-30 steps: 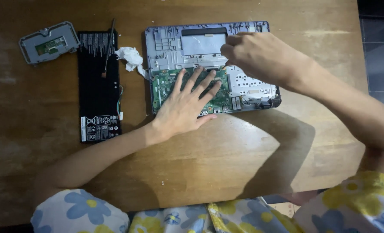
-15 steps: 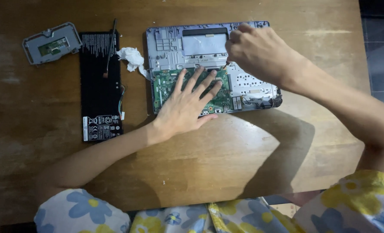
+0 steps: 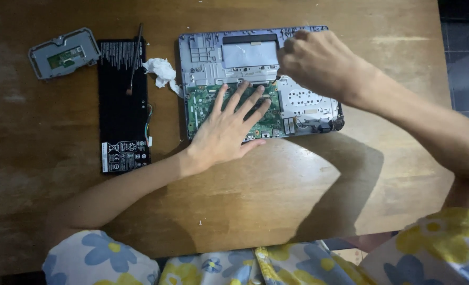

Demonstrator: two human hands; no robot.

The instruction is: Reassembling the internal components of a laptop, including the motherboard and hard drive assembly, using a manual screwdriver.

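Head view, looking straight down at a wooden desk [image 3: 297, 211]. In the far middle lies an opened laptop base [image 3: 229, 58], its cover off and its insides showing. Its long axis runs left to right across the desk, with the green circuit board [image 3: 202, 103] along the near edge and the grey frame with a silvery rectangular patch toward the far edge.

The left hand [image 3: 226, 132] lies flat on the circuit board, palm down, fingers [image 3: 245, 97] spread and pointing away toward the far side; its grip is released, pressing rather than holding anything. The right hand [image 3: 318, 63] comes in from the right and hovers over the far right part of the base, fingers curled down into a loose clench at the frame. What, if anything, sits between its fingertips I cannot tell; the knuckles hide it.

Left of the base, a long black battery pack [image 3: 121, 105] lies with its long axis running near to far, a label on its near end. A thin dark tool [image 3: 135, 58] rests on its far end, roughly along the same line. A crumpled white tissue [image 3: 160, 71] sits between battery and base. At far left, a small grey panel [image 3: 64, 53] lies slightly tilted.
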